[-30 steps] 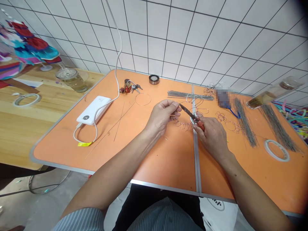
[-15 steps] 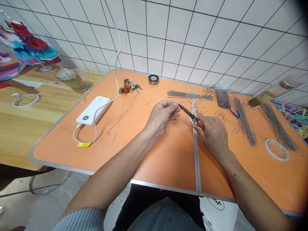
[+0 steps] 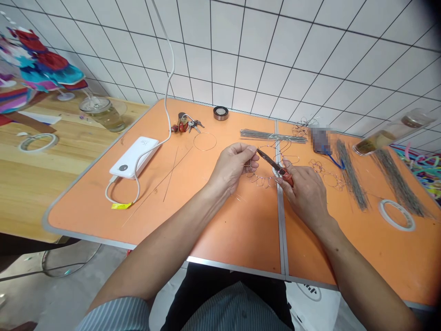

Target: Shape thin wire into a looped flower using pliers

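My left hand (image 3: 231, 169) is closed, with thumb and fingertips pinching a thin bent wire (image 3: 251, 166) above the orange table. Red-handled pliers (image 3: 272, 161) are gripped in my right hand (image 3: 305, 189). Their long dark jaws point up and left, and the tip meets the fingertips of my left hand. Whether the jaws bite on the wire is too small to tell. Just below and between my hands shows a wire piece with a row of small loops (image 3: 263, 180). My palms hide part of the wire and the handles.
Behind my hands lies a bundle of straight wires (image 3: 272, 135); more wire bundles (image 3: 351, 174) lie at right, near a tape roll (image 3: 386, 219) and a glass bottle (image 3: 389, 133). At left are a white power bank (image 3: 134, 157) with its cable, keys (image 3: 188, 124) and a wire ring (image 3: 205, 141).
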`<state>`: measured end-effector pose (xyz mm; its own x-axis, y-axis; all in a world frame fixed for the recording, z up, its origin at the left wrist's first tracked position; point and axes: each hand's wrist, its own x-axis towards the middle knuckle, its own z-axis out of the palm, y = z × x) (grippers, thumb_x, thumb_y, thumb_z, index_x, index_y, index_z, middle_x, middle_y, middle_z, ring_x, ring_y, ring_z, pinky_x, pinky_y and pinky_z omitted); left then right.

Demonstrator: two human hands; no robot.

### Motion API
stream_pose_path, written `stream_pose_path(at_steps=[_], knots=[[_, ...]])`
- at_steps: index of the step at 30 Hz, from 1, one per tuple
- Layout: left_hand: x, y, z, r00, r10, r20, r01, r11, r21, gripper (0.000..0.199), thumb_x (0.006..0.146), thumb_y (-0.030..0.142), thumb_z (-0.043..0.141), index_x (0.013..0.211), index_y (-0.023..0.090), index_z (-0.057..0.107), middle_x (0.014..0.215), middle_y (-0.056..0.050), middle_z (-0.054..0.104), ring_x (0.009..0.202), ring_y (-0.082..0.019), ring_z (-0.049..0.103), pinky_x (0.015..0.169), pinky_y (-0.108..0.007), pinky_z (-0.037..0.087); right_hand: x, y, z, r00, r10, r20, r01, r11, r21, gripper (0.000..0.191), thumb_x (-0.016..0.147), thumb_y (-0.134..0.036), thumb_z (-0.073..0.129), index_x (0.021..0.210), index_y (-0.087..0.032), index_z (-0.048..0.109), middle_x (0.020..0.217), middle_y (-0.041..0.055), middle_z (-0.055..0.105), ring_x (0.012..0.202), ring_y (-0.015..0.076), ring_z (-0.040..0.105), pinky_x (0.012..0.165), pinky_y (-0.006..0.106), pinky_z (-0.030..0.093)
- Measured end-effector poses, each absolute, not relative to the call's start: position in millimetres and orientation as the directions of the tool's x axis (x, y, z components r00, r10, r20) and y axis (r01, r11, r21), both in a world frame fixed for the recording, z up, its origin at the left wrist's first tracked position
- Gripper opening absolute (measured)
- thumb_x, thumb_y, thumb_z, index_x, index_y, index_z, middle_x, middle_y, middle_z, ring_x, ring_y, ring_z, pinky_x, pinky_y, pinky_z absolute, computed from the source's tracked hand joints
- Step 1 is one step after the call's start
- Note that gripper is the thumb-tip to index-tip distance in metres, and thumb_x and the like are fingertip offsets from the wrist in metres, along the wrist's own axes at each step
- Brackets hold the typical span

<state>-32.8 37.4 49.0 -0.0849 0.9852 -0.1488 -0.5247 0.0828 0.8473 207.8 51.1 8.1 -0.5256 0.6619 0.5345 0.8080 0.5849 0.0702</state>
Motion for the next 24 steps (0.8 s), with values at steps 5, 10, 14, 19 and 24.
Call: stream_pose_path(at_steps=[5,10,14,19,24], knots=[[-31.9,35.1,50.9,-0.127,0.986,-0.104,-0.481,0.03,0.876,0.021,0.097,0.024,0.075,0.081,0.016,0.065,0.075,0.0,0.068,0.06,-0.008,0.064,0.062,-0.022,0.051,205.1,46.6,12.3,-0.481,0.716,0.506,0.841,0.54,0.036,0.059,0.115,-0.055,0.048,0.154,-0.014,0.064,0.102,0.0096,0.082,0.097,0.0294,0.067,0.076,0.037,0.046],[-31.2,35.4,52.6,-0.142,0.983,-0.12,-0.461,0.041,0.887,0.023,0.095,0.026,0.079,0.08,0.017,0.064,0.074,0.001,0.068,0.059,-0.008,0.063,0.062,-0.022,0.05,203.6,44.6,11.3,-0.441,0.778,0.448,0.869,0.494,-0.001,0.066,0.116,-0.062,0.037,0.152,-0.016,0.067,0.092,0.0101,0.078,0.086,0.0266,0.07,0.06,0.034,0.033],[-31.4,35.6,52.3,-0.144,0.983,-0.118,-0.456,0.04,0.889,0.024,0.096,0.026,0.079,0.08,0.017,0.064,0.075,0.0,0.068,0.06,-0.008,0.063,0.063,-0.022,0.051,203.0,44.0,12.0,-0.425,0.799,0.426,0.886,0.463,0.016,0.064,0.116,-0.062,0.037,0.153,-0.018,0.066,0.094,0.0103,0.078,0.086,0.0263,0.07,0.059,0.034,0.03],[-31.1,35.0,51.6,-0.125,0.984,-0.125,-0.489,0.048,0.871,0.023,0.098,0.023,0.075,0.079,0.016,0.064,0.075,-0.001,0.069,0.06,-0.008,0.063,0.063,-0.022,0.05,202.3,43.1,14.0,-0.442,0.76,0.477,0.877,0.478,0.051,0.057,0.115,-0.055,0.047,0.155,-0.018,0.064,0.099,0.0082,0.078,0.091,0.0254,0.071,0.061,0.035,0.035],[-31.7,35.9,50.4,-0.106,0.984,-0.143,-0.522,0.067,0.85,0.024,0.097,0.024,0.077,0.078,0.015,0.065,0.074,-0.001,0.069,0.06,-0.008,0.063,0.063,-0.022,0.049,203.6,43.5,12.6,-0.457,0.728,0.511,0.871,0.484,0.088,0.052,0.115,-0.053,0.049,0.151,-0.02,0.066,0.099,0.0088,0.078,0.091,0.0255,0.069,0.064,0.036,0.038]])
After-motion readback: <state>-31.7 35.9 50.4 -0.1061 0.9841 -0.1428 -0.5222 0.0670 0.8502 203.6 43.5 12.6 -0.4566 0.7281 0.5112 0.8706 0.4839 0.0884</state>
